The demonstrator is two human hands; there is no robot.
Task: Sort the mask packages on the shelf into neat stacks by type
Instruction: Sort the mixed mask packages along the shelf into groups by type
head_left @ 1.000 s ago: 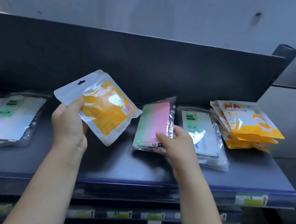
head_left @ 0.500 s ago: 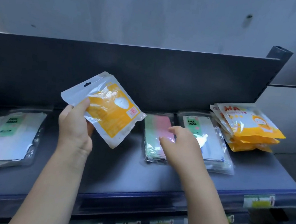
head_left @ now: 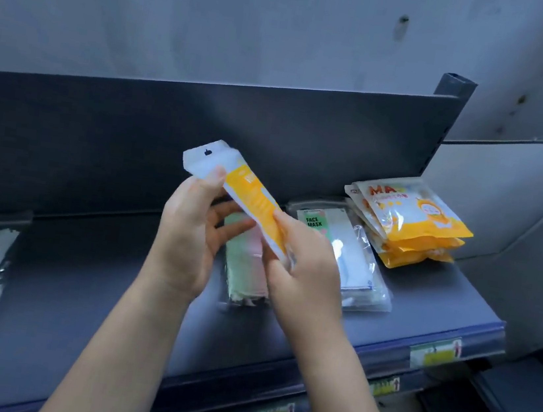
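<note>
On the clear package (head_left: 343, 250) lying flat on the shelf to my right, a green label reads "FACE MASK." On the top pack of the yellow stack (head_left: 413, 221) at the shelf's far right, large red letters "MA" show, the rest of the word lost in glare. The print on the yellow package (head_left: 253, 203) I hold between my hands is too blurred to read, as are the price tags (head_left: 435, 352) along the shelf edge.
</note>
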